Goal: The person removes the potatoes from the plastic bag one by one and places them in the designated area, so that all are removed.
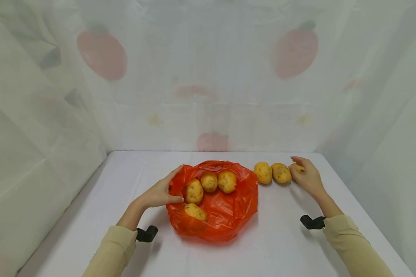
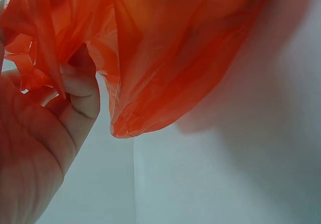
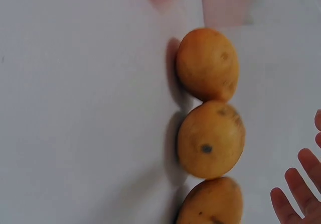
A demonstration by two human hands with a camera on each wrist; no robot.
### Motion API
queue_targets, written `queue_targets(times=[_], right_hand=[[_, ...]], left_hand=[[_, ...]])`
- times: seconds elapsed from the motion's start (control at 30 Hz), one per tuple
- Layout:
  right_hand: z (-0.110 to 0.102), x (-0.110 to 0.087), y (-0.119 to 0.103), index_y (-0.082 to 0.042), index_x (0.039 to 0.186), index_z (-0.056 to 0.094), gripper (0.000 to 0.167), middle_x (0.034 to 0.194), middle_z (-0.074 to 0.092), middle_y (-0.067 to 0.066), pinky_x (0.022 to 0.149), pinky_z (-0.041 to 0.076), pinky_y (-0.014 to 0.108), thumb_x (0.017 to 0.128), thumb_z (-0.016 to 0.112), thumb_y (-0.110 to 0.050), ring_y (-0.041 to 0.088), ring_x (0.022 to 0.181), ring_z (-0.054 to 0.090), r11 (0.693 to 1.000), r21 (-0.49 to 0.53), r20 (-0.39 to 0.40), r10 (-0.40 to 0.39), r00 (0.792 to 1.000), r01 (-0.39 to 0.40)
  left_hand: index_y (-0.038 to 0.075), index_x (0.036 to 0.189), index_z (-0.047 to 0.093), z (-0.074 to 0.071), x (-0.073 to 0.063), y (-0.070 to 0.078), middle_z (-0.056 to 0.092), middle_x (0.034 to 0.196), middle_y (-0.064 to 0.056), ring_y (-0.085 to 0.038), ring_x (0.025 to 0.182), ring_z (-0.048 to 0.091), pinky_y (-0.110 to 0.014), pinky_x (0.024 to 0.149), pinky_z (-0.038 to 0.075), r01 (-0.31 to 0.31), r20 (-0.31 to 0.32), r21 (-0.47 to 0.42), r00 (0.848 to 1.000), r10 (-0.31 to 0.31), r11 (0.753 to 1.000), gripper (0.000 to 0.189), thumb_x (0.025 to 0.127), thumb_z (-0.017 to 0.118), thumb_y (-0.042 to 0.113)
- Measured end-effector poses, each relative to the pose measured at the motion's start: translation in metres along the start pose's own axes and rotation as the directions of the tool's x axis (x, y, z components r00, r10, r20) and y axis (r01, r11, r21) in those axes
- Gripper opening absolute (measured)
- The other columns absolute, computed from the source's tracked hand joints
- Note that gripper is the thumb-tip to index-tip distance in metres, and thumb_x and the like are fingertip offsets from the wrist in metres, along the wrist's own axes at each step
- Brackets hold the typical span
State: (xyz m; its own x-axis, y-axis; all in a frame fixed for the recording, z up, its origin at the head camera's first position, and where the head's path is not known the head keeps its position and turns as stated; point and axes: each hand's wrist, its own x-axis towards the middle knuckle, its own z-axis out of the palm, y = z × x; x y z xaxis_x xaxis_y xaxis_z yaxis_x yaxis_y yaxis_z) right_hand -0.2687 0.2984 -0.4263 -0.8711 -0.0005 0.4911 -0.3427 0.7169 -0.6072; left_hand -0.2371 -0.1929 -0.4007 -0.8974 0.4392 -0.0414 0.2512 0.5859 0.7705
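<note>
A red plastic bag [image 1: 228,215] stands with its mouth wide, and several potatoes [image 1: 209,181] lie inside. My left hand [image 1: 164,192] grips the bag's left rim. In the left wrist view, its curled fingers [image 2: 80,91] hold the thin film. To the right of the bag, three more potatoes [image 1: 281,173] form a row. My right hand [image 1: 307,179] is over the row's right end, partly hiding the last potato [image 1: 297,167]. The right wrist view has these potatoes [image 3: 210,139] touching one another, with the hand's extended fingers [image 3: 301,191] apart from them.
A white table [image 1: 274,238] bears everything. Pale sheets with faded fruit prints enclose it: a back sheet [image 1: 194,127], a left one [image 1: 38,154] and a right one [image 1: 384,154]. Black wrist mounts [image 1: 147,234] stick out from both sleeves.
</note>
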Motion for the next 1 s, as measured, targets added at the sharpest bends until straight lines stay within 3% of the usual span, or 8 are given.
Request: queue_targets(times=[0.23,0.4,0.47,0.77,1.0], right_hand=[[0.007,0.004,-0.024,0.005,0.122,0.051,0.04,0.118,0.054,0.022,0.084,0.045,0.052,0.085,0.062,-0.005,0.037,0.106,0.052,0.993,0.011,-0.001,-0.119,0.993,0.119],[0.009,0.005,-0.045,0.003,0.125,0.049,0.045,0.12,0.053,0.02,0.083,0.047,0.051,0.084,0.065,-0.005,0.036,0.108,0.052,0.986,0.043,0.058,-0.161,0.985,0.159],[0.009,0.005,-0.054,0.002,0.126,0.048,0.046,0.122,0.053,0.02,0.084,0.047,0.052,0.084,0.065,-0.005,0.035,0.108,0.052,0.982,0.05,0.088,-0.184,0.979,0.18],[0.012,0.005,-0.088,-0.005,0.131,0.046,0.052,0.124,0.052,0.014,0.081,0.051,0.047,0.083,0.067,-0.007,0.03,0.108,0.053,0.951,0.093,0.153,-0.305,0.94,0.294],[0.017,0.001,-0.113,-0.008,0.132,0.045,0.054,0.125,0.053,0.013,0.081,0.052,0.045,0.083,0.067,-0.01,0.03,0.109,0.054,0.936,0.152,0.217,-0.346,0.913,0.319]], left_hand=[[0.039,0.146,0.012,0.0,0.001,0.0,0.035,0.144,-0.003,-0.025,0.121,0.045,-0.046,0.096,0.043,-0.021,0.006,-0.002,1.0,0.021,1.0,0.098,0.074,0.076,0.027],[0.04,0.146,0.013,0.0,0.002,0.0,0.034,0.144,-0.003,-0.026,0.122,0.044,-0.046,0.096,0.043,-0.017,0.008,-0.013,1.0,0.017,1.0,0.097,0.074,0.076,0.023],[0.036,0.147,0.012,-0.001,-0.002,0.008,0.033,0.145,-0.006,-0.028,0.122,0.043,-0.048,0.096,0.043,-0.014,0.008,-0.013,1.0,0.014,1.0,0.096,0.076,0.074,0.02],[0.04,0.146,0.013,0.0,0.001,0.0,0.034,0.144,-0.006,-0.027,0.121,0.044,-0.047,0.095,0.044,-0.01,0.002,-0.022,1.0,0.01,1.0,0.097,0.074,0.076,0.023],[0.038,0.146,0.013,0.001,0.0,0.0,0.033,0.144,-0.007,-0.027,0.121,0.044,-0.048,0.095,0.044,-0.016,0.001,-0.03,1.0,0.016,0.999,0.098,0.074,0.076,0.022]])
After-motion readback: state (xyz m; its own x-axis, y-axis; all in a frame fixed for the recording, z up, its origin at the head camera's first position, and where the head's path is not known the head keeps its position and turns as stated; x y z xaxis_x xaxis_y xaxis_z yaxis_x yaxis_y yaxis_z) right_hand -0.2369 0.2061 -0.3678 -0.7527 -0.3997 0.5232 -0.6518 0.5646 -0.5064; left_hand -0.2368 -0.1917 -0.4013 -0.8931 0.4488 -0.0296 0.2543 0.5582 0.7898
